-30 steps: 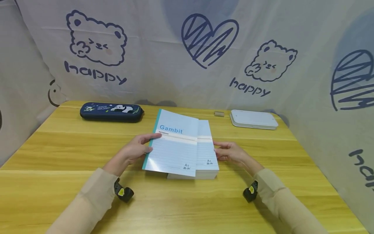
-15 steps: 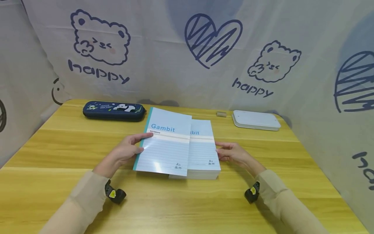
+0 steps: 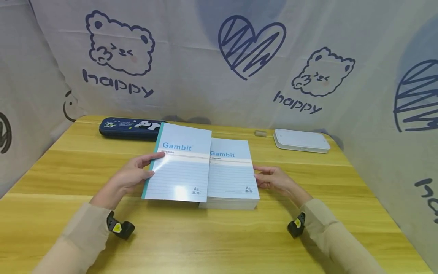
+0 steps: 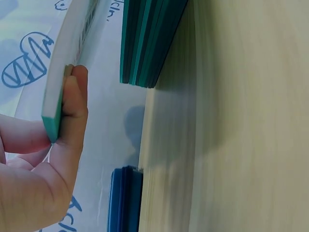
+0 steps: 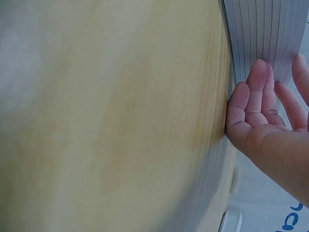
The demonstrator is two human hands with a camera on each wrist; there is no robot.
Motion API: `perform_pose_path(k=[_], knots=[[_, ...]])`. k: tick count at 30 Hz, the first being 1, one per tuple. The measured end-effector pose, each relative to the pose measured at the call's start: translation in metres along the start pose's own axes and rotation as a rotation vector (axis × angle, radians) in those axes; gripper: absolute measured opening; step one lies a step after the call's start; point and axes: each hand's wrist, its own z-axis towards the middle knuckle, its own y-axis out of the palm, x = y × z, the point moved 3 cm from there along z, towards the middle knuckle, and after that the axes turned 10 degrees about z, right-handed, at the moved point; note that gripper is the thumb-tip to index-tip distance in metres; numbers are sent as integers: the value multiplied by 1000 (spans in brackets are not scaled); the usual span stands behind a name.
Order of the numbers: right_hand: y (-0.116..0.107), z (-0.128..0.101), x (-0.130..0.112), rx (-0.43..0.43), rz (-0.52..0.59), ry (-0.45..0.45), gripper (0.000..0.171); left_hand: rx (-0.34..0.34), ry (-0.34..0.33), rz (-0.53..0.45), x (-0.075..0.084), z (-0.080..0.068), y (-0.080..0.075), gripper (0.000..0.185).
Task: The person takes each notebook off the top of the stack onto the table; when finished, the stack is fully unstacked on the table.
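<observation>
My left hand (image 3: 128, 175) pinches a light-blue Gambit notebook (image 3: 179, 167) at its teal spine, thumb on the cover and fingers beneath. In the left wrist view, that notebook (image 4: 54, 104) is raised off the table, apart from the teal spines of the stack (image 4: 147, 43). On the table, the stack of matching notebooks (image 3: 230, 177) is partly covered by the raised one in the head view. My right hand (image 3: 275, 179) has its fingertips against the stack's right side. Seen from the right wrist, its fingers (image 5: 258, 72) extend along the white page edges (image 5: 263, 29).
A dark blue panda pencil case (image 3: 124, 129) lies at the back left, partly behind the raised notebook. Toward the back right are a small tan block (image 3: 260, 133) and a white flat case (image 3: 302, 140). A printed cloth (image 3: 191, 76) hangs behind the wooden table (image 3: 219, 243).
My left hand has carried the top notebook leftward, uncovering more of the stack's top cover and overlapping the pencil case. My right hand has stayed at the stack's right side.
</observation>
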Motion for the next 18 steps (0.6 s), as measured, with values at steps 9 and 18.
perform_pose_path(k=[9,18], knots=[[-1,1,0,1,-4,-7,52,5,-17,-5,-8,-7,-14,61],[-2,3,1,-6,-15,-11,53,-4,-84,-50,-14,-9,-18,57]])
